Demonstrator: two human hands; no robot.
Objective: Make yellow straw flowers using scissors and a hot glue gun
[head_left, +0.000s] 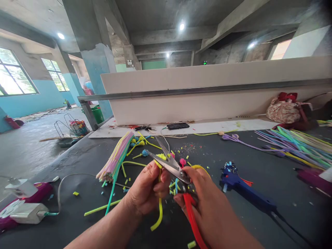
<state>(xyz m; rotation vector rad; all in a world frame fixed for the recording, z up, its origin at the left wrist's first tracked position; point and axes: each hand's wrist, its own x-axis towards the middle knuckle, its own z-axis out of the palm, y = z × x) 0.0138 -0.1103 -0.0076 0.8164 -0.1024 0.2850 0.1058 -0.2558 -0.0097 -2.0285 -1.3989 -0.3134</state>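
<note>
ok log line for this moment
left hand: holds yellow pipe cleaner | right hand: red-handled scissors, blades open | nearby: blue glue gun

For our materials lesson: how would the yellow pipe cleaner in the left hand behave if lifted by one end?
The yellow pipe cleaner probably bends easily: its free end curves below the left hand. It is likely light, being so thin. Its fuzzy-looking surface should resist slipping.

We see the left hand (146, 190) pinching a yellow pipe cleaner (158, 211) while the right hand (207, 204) holds open red-handled scissors (171, 165) over the dark desk (259, 180).
</note>
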